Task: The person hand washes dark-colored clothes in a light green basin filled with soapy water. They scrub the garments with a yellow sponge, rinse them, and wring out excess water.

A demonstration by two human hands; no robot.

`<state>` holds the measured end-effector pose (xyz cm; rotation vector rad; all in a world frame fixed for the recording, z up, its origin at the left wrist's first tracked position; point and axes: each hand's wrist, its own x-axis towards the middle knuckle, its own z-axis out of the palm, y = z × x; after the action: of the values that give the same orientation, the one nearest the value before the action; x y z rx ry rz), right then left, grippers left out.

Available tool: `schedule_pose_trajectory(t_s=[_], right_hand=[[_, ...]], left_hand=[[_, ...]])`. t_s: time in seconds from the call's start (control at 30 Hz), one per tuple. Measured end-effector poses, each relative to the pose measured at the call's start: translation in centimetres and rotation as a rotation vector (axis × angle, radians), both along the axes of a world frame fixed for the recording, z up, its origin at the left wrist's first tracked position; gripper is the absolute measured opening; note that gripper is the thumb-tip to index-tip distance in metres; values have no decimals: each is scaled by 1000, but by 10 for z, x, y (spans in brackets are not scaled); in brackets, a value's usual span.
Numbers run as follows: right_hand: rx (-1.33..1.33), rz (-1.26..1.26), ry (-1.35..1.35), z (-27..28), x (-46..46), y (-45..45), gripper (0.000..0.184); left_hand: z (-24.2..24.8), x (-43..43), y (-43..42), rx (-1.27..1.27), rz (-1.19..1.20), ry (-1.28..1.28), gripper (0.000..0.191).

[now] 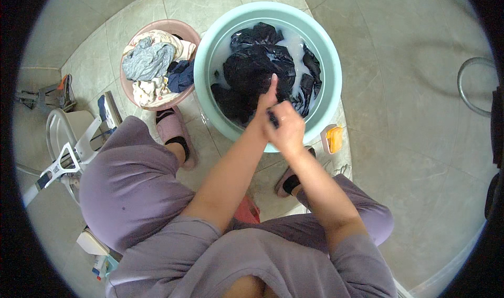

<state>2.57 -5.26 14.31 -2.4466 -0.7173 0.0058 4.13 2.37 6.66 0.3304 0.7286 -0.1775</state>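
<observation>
A wide pale-turquoise plastic basin [334,69] stands before me, with black wet garments [252,67] in cloudy, soapy water [293,42]. Over its near side, my right hand [290,126] is curled into a fist on a small bunch of black cloth [273,118]. My left hand [267,101] lies right against that fist, above the dark fabric. One of its digits points away from me, and the rest are hidden, so its grip cannot be made out.
A pink basin [125,83] of mixed laundry [151,61] touches the turquoise one on the left. Yellow-orange soap sits in a small dish [332,139] at right. A mop [73,156] and a pale bucket [76,124] stand at far left. My slippered feet [177,132] flank the basin on tiles.
</observation>
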Motion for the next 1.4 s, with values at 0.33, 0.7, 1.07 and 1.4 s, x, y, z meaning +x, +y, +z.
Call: schedule_pose_trajectory(t_s=[0.33,0.7,1.07,1.4], right_hand=[[666,-285,759,26,42,-82,47],[307,-491,240,66,25,-96,29],[-59,123,220,47,-70,11,50],[128,-158,-67,-26,0,-15,15]], left_hand=[[172,28,25,1021,-309,-212,77],[81,16,32,565,-438,64,54],[-2,-10,8,-539,-57,-65,44],[-26,-11,-8,-12,-171,-169,26]])
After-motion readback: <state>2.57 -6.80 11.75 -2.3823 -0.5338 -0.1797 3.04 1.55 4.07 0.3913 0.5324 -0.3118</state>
